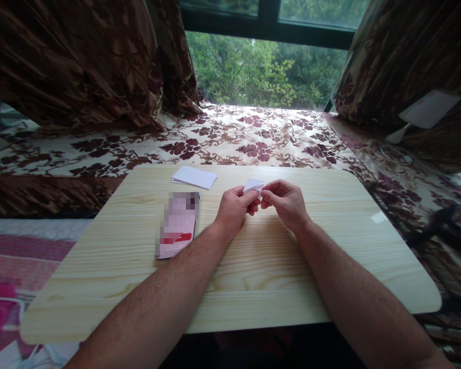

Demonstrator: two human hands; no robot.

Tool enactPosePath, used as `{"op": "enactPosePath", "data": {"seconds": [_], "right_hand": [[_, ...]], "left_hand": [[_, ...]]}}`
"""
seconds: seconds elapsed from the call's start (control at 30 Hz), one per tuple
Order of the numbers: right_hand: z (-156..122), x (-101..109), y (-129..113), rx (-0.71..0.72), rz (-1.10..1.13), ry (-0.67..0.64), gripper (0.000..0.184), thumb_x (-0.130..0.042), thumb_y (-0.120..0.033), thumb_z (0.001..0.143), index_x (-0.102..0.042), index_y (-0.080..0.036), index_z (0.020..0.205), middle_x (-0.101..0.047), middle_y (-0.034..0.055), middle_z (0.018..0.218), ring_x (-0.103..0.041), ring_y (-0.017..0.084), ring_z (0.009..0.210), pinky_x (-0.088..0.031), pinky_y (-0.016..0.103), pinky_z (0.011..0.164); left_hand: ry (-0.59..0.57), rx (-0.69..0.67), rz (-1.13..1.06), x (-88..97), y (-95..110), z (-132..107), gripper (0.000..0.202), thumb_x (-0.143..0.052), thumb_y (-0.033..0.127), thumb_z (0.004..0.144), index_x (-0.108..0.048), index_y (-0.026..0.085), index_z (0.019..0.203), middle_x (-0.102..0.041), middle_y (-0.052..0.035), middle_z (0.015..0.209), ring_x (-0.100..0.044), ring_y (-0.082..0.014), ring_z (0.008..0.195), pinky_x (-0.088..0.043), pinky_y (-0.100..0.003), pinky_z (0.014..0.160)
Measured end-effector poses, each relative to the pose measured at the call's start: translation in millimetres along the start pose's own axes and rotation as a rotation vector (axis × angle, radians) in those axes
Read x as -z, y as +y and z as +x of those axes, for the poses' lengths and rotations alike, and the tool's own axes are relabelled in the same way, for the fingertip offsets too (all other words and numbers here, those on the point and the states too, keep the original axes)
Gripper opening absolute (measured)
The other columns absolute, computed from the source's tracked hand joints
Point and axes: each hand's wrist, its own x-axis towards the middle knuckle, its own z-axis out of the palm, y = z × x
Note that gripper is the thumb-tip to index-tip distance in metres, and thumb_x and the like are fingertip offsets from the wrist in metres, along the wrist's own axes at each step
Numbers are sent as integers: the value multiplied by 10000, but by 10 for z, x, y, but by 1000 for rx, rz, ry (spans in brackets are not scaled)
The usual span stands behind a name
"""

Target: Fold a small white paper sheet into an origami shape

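Note:
Above the far middle of the table, a small folded piece of white paper (253, 185) is pinched in my left hand (235, 206), thumb on top and fingers curled beneath. My right hand (287, 203) is closed too, its thumb and forefinger pinching the paper's right corner. Folds cross the paper at a slant. To the left lies a small stack of white paper sheets (194, 177). Nearer to me and left of my forearm is a phone (179, 220), partly blurred out, with a red band across its lower part.
The pale wooden table (253, 297) has rounded corners. Behind it, a floral cloth (253, 136) covers a ledge below the window (261, 72). Brown curtains (100, 56) hang at both sides. A white lamp (430, 108) stands at the right.

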Motion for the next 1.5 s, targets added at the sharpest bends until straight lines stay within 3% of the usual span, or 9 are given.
{"op": "enactPosePath", "data": {"seconds": [0.53,1.03,1.33,1.5], "right_hand": [[8,-10,26,31,-67,32,187,-792,-302,743,-671,-165,784,-692,3,633,-622,123,518,-510,244,498],[-9,-21,4,23,-72,7,191,-773,-314,745,-663,-161,773,-689,8,634,-620,122,523,-524,250,519],[3,9,-27,-217,64,51,196,-739,-324,719,-627,-164,721,-638,-19,599,-596,118,447,-507,238,440],[-5,-2,-10,-161,3,12,149,-739,-257,706,-626,-159,700,-623,-24,566,-590,114,450,-486,225,449]], "left_hand": [[-57,5,2,14,-3,12,207,-751,292,722,-653,111,744,-642,-43,646,-520,-85,511,-368,-215,459],[-43,-41,48,26,-52,22,163,-722,268,724,-648,122,722,-626,-28,617,-501,-82,503,-364,-221,478],[-21,-63,76,10,-60,20,160,-712,265,720,-610,147,686,-590,8,594,-473,-71,475,-341,-226,457],[-27,-80,99,8,-64,24,148,-696,239,716,-597,147,657,-571,12,569,-467,-72,471,-340,-225,455]]}}
